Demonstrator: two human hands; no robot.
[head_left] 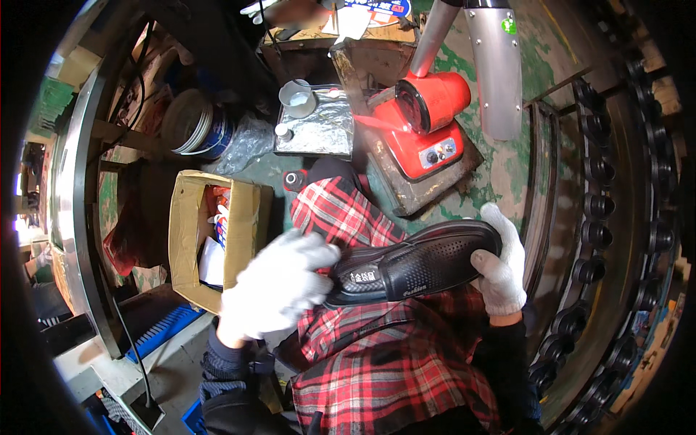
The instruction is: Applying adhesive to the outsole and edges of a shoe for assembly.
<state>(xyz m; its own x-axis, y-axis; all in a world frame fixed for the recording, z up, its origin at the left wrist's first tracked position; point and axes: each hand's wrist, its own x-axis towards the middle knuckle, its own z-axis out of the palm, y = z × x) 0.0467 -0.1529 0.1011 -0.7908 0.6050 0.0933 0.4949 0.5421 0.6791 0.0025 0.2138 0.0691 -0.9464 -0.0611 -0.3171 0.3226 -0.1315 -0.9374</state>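
A black slip-on shoe (442, 262), with a perforated upper and light printing on its insole, lies on its length across my lap, sole away from me. My right hand (503, 262), in a white knitted glove, is closed round the toe end, thumb on the upper and fingers on the far side. At the heel end is my left hand (279, 284), also in a white glove. Its fingers are bent towards the shoe's opening and smeared by motion, so I cannot make out whether they grip the heel. A red plaid apron (391, 355) covers my lap beneath the shoe.
An open cardboard box (250, 232) with packets stands at left. Ahead, a foil-covered stand (322, 127) bears a clear cup (297, 99) and small white bottle (283, 132). A red machine (424, 148) with knobs sits beyond the shoe. Racks hold black rounded pieces (599, 206) at right.
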